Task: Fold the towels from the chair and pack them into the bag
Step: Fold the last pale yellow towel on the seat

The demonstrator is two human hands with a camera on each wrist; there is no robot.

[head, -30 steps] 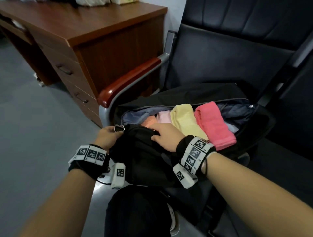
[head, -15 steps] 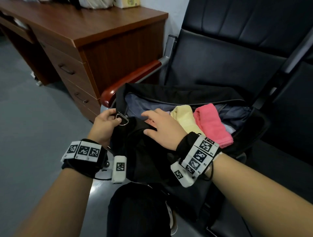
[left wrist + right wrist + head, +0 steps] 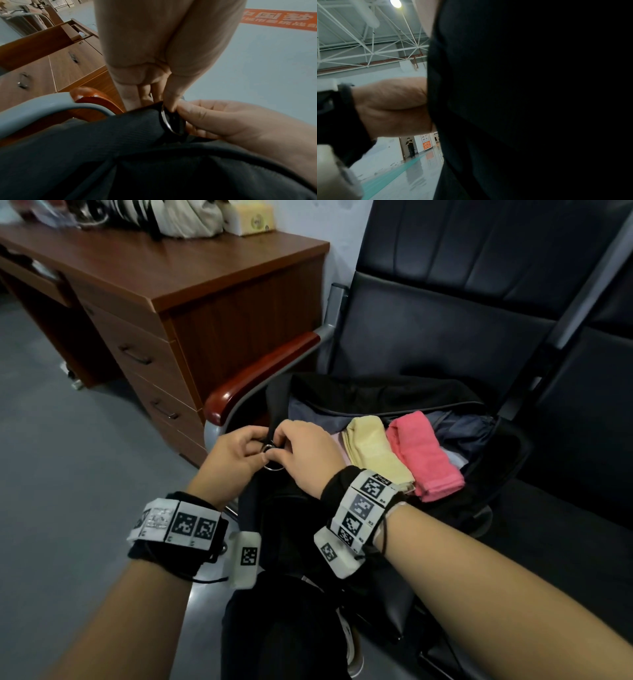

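Fingers [image 3: 274, 451] of both hands pinching bag [image 3: 376, 395] ring [image 3: 270, 462]

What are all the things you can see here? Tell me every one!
bag: one, black, open on the chair seat
towels: two plain, yellow towel and pink towel, folded side by side in the bag
metal ring: one, silver, at the bag's near end
chair: one, black, with a red-brown armrest
desk: one, brown, left of the chair
left hand: pinches the ring
right hand: pinches the ring too
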